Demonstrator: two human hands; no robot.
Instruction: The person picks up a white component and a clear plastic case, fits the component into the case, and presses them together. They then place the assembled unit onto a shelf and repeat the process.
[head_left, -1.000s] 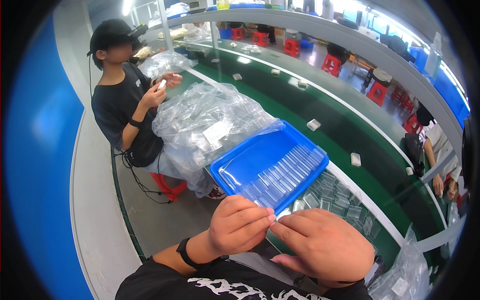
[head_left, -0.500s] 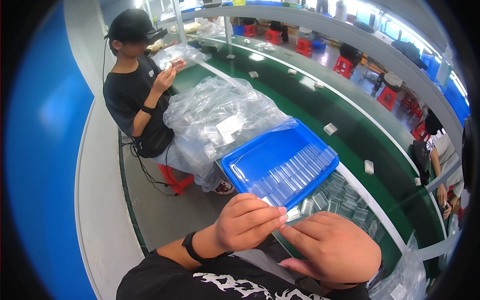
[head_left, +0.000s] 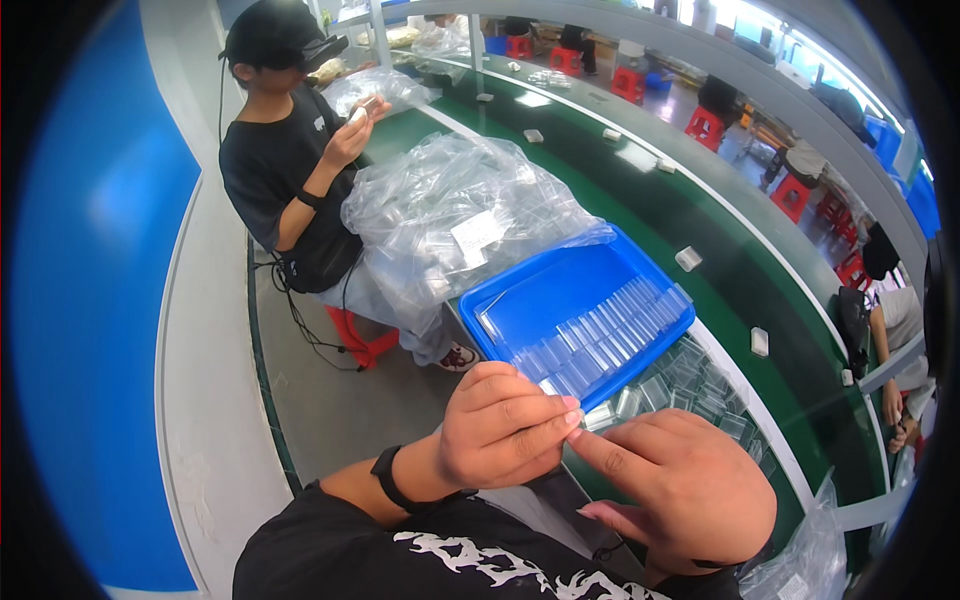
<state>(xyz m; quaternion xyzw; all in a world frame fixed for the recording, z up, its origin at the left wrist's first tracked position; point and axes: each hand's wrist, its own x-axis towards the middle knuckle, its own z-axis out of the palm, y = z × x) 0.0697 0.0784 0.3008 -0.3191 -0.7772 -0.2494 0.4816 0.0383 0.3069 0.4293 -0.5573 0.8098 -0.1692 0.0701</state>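
My left hand (head_left: 505,425) is closed in a pinch over the near corner of the blue tray (head_left: 510,290). What sits between its fingers is mostly hidden; only a pale sliver shows. My right hand (head_left: 680,480) comes in from the right, its forefinger touching the left fingertips while its thumb stands apart below. Inside the tray, clear plastic cases (head_left: 600,335) lie in slanted rows along the near right half. More loose clear cases (head_left: 690,375) are heaped on the bench past the tray's right side.
A large clear plastic bag (head_left: 470,200) with a white label rests against the tray's far side. Left of it sits a co-worker (head_left: 290,150), holding a small item. Small white pieces (head_left: 760,342) dot the green conveyor belt (head_left: 640,220). Another plastic bag (head_left: 805,555) hangs at lower right.
The whole view has shifted slightly, so the tray, bag and co-worker appear a little to the right. My hands stay together at the fingertips, with little change in grip.
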